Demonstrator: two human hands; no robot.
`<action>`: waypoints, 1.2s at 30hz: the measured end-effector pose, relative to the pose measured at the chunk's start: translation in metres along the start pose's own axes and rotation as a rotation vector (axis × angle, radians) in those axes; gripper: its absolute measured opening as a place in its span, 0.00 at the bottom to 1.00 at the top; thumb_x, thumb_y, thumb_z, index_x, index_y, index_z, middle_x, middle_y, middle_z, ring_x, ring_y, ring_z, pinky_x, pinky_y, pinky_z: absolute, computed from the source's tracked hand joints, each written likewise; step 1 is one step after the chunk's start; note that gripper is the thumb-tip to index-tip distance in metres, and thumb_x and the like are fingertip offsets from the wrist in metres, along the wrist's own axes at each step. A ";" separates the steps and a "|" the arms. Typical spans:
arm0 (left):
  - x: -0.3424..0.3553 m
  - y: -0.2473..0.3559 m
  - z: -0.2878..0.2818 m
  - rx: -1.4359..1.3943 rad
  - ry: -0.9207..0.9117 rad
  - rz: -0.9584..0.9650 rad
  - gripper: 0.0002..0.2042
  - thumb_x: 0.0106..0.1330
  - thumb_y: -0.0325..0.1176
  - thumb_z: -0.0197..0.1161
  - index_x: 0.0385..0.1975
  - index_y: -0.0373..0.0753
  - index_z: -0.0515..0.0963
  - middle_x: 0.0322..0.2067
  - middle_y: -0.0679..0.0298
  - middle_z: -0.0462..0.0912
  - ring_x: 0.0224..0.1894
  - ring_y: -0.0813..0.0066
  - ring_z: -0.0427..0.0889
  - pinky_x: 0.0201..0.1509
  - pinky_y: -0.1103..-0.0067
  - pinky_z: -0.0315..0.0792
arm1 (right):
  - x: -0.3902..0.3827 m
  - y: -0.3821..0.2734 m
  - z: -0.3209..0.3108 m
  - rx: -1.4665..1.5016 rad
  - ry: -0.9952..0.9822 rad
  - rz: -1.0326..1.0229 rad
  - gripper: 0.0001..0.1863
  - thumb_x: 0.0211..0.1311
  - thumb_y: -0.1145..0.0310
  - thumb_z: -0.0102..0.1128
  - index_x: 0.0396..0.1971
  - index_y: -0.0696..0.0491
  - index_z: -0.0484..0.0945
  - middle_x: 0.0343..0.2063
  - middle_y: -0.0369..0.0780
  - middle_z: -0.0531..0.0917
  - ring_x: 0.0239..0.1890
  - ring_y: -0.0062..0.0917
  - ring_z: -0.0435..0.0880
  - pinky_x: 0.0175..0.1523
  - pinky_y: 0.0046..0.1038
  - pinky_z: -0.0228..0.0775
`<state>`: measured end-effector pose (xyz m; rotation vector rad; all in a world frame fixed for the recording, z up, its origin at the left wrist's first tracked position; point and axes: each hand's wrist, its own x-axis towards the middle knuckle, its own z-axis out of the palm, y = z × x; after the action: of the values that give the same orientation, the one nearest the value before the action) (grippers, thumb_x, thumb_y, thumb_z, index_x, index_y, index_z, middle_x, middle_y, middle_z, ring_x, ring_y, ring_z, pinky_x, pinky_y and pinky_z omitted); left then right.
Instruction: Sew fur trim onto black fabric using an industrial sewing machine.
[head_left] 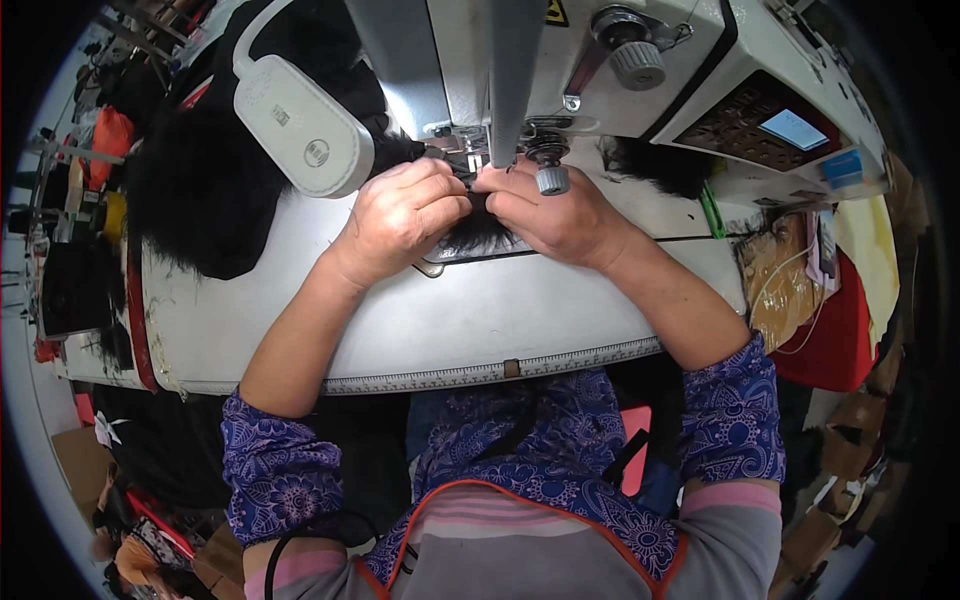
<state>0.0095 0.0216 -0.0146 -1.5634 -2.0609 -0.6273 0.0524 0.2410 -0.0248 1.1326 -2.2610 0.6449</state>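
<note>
My left hand [408,215] and my right hand [555,212] meet at the needle area of a white sewing machine [600,90]. Between them lies a piece of black furry fabric [478,228], its long pile spilling toward me. Fingers of both hands are pinched on this fabric, close by the metal presser foot [474,158]. The fingertips are partly hidden behind the machine's grey upright bar and the knuckles. Under my left hand's wrist a small metal loop [430,268] shows on the table.
A white lamp [305,125] on a bent neck hangs left of the needle. Black fur pieces [205,190] heap at the table's left; another [660,165] lies right of the needle. A green tool [712,210] stands near it. A measuring tape [480,377] runs along the front edge.
</note>
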 end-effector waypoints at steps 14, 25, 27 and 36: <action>0.006 0.000 -0.009 -0.354 -0.093 -0.389 0.08 0.52 0.22 0.65 0.33 0.34 0.79 0.28 0.60 0.77 0.32 0.61 0.79 0.37 0.72 0.75 | 0.000 -0.007 -0.003 -0.115 -0.130 0.117 0.12 0.46 0.69 0.66 0.32 0.51 0.76 0.35 0.35 0.79 0.36 0.29 0.80 0.38 0.31 0.74; 0.008 -0.005 -0.011 -0.237 -0.154 -0.297 0.08 0.52 0.20 0.64 0.32 0.34 0.76 0.32 0.57 0.78 0.37 0.60 0.80 0.39 0.72 0.75 | 0.004 -0.005 0.006 -0.012 0.003 0.023 0.05 0.48 0.75 0.58 0.24 0.50 0.71 0.25 0.34 0.75 0.29 0.27 0.78 0.30 0.27 0.74; 0.007 -0.006 -0.012 -0.188 -0.184 -0.250 0.09 0.52 0.20 0.64 0.33 0.34 0.76 0.33 0.57 0.78 0.37 0.60 0.80 0.39 0.72 0.75 | 0.006 -0.007 0.006 -0.006 0.003 0.065 0.05 0.48 0.75 0.58 0.24 0.50 0.71 0.25 0.34 0.75 0.28 0.27 0.78 0.30 0.27 0.74; 0.013 -0.002 -0.014 -0.337 -0.104 -0.314 0.09 0.51 0.20 0.65 0.33 0.32 0.76 0.32 0.57 0.78 0.34 0.60 0.80 0.38 0.73 0.76 | 0.004 -0.006 0.006 -0.012 -0.052 0.102 0.05 0.49 0.74 0.59 0.27 0.51 0.74 0.27 0.33 0.76 0.31 0.29 0.79 0.34 0.29 0.74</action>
<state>0.0059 0.0223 0.0049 -1.4790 -2.4015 -1.0765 0.0531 0.2314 -0.0257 1.0453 -2.3760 0.6475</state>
